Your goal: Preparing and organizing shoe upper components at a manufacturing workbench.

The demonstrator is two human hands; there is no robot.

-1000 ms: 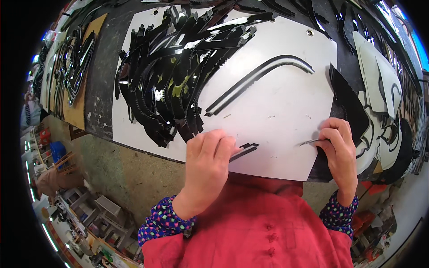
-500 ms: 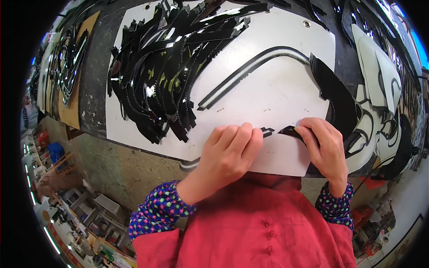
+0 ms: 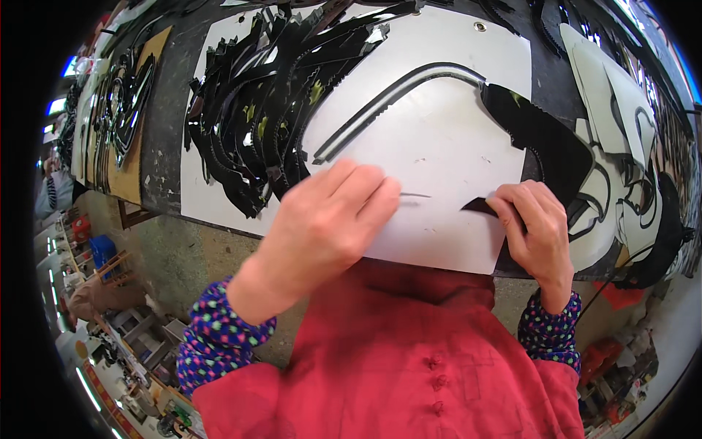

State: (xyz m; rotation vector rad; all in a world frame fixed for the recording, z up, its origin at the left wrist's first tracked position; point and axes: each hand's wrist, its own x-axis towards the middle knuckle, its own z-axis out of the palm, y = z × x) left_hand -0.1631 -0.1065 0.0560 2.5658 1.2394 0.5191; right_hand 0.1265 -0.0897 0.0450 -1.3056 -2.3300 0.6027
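My left hand [image 3: 333, 212], slightly blurred, is closed above the white board [image 3: 439, 241], near its front edge. A thin dark sliver [image 3: 415, 194] shows beside its fingertips; what the fingers grip is hidden. My right hand [image 3: 537, 223] is at the board's right side, thumb and fingers closed on a black strip piece [image 3: 477, 205] whose pointed end sticks out leftward. Behind the hands lies a bent strip [image 3: 395, 95] with a pale stripe and dark edges. Its right end meets a broad black curved piece [image 3: 545, 135].
A heap of glossy black curved strips [image 3: 256, 110] covers the board's left part. White sheets with dark outlines [image 3: 610, 102] lie at the right. A brown board [image 3: 142, 102] with more dark strips is at the far left of the dark table [image 3: 170, 124].
My left hand has moved left and slightly up, away from my right hand. The striped strip end below it is out of sight. My right hand stays nearly in place, on the black strip piece.
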